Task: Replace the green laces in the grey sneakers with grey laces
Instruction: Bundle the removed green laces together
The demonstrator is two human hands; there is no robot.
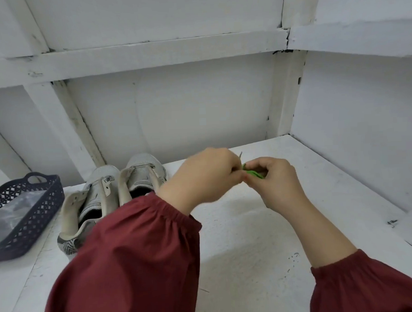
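**shoefan22:** What's sitting around the hands, and is anything blocking the view?

**lacelurker:** It's a white bench (251, 236) set inside a white shelving bay. The grey sneakers (112, 190) stand side by side at the back left with their toes toward the back wall (198, 104) and their tongues flopped up. Just left of them is a dark lattice basket (37, 210) with a clear plastic bag (11, 211) in it. I can't make out what's in the bag. The main blocker is the maroon left sleeve (133, 253). It crosses in front of the sneakers and hides the heel of the right one and part of the other.

**shoefan22:** And the fingers?

**lacelurker:** Both hands are up over the middle of the bench, to the right of the sneakers and clear of them. The right hand (274, 183) has its fingers curled in, pinching a bunched-up green lace (254, 173) between thumb and fingertips. The left hand (201, 177) meets it knuckle to knuckle, fingers also curled tight and pinching the same bundle from its side. That hand is a bit blurred, so the exact hold is hard to read. A thin lace end pokes up just above where the two hands touch.
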